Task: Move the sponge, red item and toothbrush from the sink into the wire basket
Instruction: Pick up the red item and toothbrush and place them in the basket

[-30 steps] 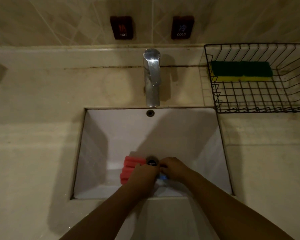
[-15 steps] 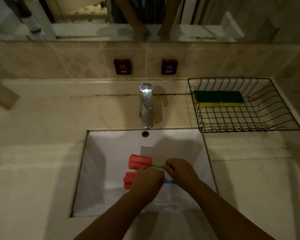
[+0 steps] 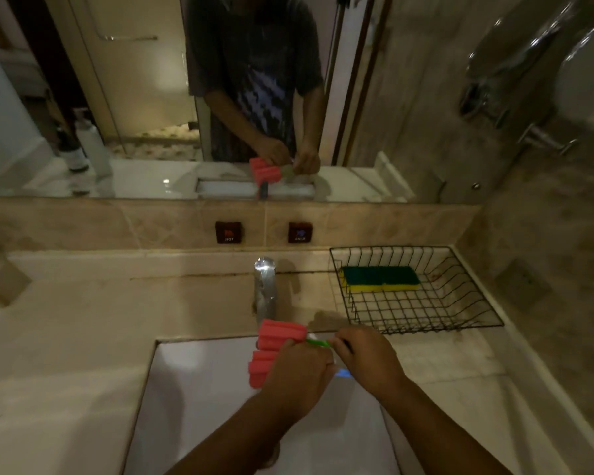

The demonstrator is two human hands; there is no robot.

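My left hand (image 3: pixel 297 375) grips a red ribbed item (image 3: pixel 276 346) and holds it above the white sink (image 3: pixel 199 399), near the faucet. Beside it, my right hand (image 3: pixel 367 358) pinches a toothbrush with a green neck (image 3: pixel 318 343); a blue part (image 3: pixel 343 373) shows just below the hands. Both hands touch over the sink's back right area. The green and yellow sponge (image 3: pixel 379 279) lies in the far left part of the black wire basket (image 3: pixel 460 323), which stands on the counter to the right.
A chrome faucet (image 3: pixel 264 286) rises behind the sink, between my hands and the wall. Hot and cold buttons (image 3: pixel 228 232) sit on the tiled wall under a mirror (image 3: pixel 151 97). The beige counter (image 3: pixel 66 337) stretches left; a side wall closes the right.
Both hands have risen out of the sink basin with the red item and the toothbrush, moving up and toward the back. The camera has tilted up, showing the mirror.
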